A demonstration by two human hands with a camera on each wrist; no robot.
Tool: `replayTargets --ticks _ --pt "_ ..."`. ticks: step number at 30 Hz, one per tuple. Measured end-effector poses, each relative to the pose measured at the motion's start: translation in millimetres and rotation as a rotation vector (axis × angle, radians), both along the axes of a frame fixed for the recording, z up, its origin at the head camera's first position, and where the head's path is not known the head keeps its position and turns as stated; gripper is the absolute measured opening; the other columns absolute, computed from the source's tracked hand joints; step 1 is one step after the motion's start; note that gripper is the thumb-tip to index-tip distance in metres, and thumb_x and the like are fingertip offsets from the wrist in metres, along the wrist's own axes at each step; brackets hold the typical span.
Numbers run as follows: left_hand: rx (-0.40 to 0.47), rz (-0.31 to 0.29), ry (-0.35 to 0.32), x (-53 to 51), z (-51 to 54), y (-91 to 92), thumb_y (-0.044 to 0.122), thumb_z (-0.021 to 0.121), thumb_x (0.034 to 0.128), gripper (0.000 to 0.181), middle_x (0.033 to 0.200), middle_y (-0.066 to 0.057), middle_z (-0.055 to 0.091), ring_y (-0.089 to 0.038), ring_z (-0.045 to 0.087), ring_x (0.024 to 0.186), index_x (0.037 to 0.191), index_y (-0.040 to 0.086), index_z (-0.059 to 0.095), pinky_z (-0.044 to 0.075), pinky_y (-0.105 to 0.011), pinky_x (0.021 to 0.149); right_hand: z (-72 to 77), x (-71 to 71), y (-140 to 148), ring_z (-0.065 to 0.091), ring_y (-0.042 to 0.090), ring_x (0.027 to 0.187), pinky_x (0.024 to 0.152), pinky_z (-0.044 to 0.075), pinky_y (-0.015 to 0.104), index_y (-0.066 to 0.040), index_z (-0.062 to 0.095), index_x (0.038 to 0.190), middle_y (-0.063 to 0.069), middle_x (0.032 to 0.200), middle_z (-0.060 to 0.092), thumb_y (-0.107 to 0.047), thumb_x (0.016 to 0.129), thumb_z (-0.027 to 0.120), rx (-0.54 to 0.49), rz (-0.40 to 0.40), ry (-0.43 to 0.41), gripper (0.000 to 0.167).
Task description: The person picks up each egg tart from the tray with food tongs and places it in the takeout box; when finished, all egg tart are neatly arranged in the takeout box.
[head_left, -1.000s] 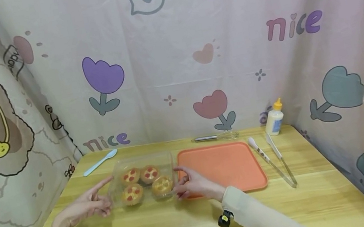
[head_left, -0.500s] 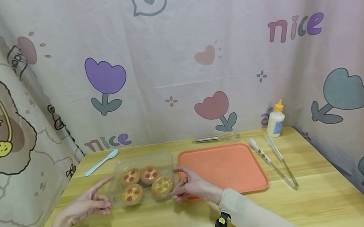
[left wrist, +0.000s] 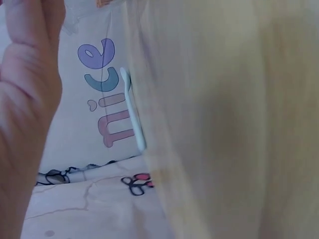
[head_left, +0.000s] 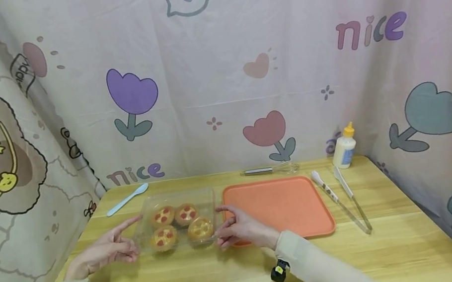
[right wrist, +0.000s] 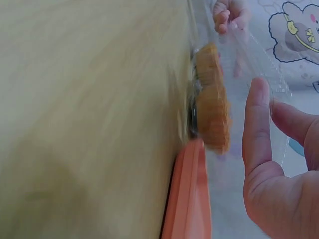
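Observation:
A clear plastic box (head_left: 177, 200) stands on the table, with several small round tarts (head_left: 164, 238) inside. Most have red pieces on top; the front right tart (head_left: 200, 228) looks plain yellow. My left hand (head_left: 106, 250) holds the box's left side, index finger stretched along it and thumb lower down. At the opposite side my right hand (head_left: 241, 226) grips with thumb and index finger. In the right wrist view, the thumb (right wrist: 258, 114) and a finger meet at the transparent edge, beside the tarts (right wrist: 214, 119). The left wrist view hides that hand's contact.
An orange tray (head_left: 276, 207) lies right of the box, close to my right hand. Tongs (head_left: 346, 205) and a white bottle with a yellow cap (head_left: 344, 150) are farther right. A whisk (head_left: 272, 169) and a light blue spoon (head_left: 127, 199) lie along the back edge, before a printed curtain.
Both hands stay at the sides of the box with almost no movement. The head view has shifted slightly; the box, tarts and tray keep their places.

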State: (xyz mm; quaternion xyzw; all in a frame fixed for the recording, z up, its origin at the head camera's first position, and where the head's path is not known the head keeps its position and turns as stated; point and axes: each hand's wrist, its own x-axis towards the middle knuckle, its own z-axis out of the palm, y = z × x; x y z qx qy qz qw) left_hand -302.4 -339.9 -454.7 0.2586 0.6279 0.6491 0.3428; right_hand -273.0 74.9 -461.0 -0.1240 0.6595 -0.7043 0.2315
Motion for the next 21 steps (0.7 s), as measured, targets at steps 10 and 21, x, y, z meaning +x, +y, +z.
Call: replayTargets --ticks 10,21 --pt "-0.319 0.263 0.165 -6.2 18.5 -0.4 0.014 0.049 0.1030 0.052 0.099 -0.008 0.063 -0.013 0.059 0.080 0.150 0.000 0.031 0.056 -0.034 0.070 9.0 -8.8 36 0.067 0.029 0.095 0.077 0.061 0.040 -0.003 0.054 0.136 0.018 0.115 0.064 -0.013 0.093 0.067 0.260 -0.011 0.224 0.046" --pt "-0.432 0.809 0.301 -10.3 39.7 47.0 0.033 0.054 0.1014 0.044 0.079 0.009 0.054 -0.005 0.045 0.064 0.130 -0.001 0.056 0.042 -0.021 0.053 13.7 -9.8 68 0.063 0.024 0.105 0.086 0.059 0.040 0.001 0.058 0.130 0.022 0.124 0.062 -0.016 0.094 0.065 0.363 -0.005 0.298 0.041"
